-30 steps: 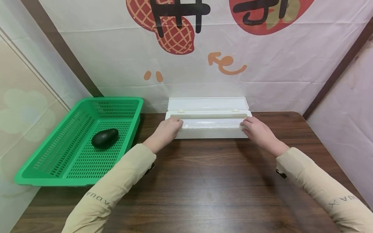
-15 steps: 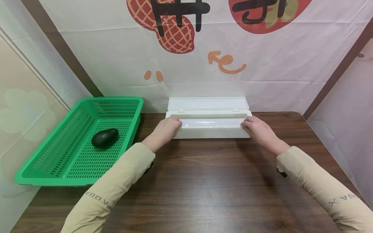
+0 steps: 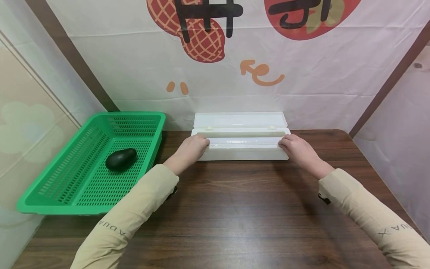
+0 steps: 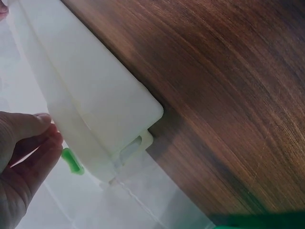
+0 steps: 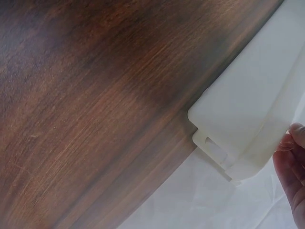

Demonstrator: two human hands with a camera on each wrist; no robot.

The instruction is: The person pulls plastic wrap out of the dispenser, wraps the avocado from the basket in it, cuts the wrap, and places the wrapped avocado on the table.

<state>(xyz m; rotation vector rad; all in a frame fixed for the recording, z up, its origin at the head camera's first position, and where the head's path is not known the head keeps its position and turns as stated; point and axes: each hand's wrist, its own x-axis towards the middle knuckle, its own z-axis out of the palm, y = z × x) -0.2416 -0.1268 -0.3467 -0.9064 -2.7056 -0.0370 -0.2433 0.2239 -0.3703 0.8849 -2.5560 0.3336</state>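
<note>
Small, skewed dark capitals, probably "AUDA" on the left sleeve [image 3: 131, 216] and "XAU" on the right sleeve [image 3: 366, 209]. On the white wall sheet [image 3: 218, 101], thick black strokes [image 3: 208, 10], cut off and unreadable; an orange curled arrow [image 3: 261, 71].

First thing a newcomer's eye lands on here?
Probably the bright green basket on the person's left, with one dark, rounded item inside. Next, the open white box near the table's far edge, left hand and right hand at its ends. Bold red prints mark the backdrop above.
</note>
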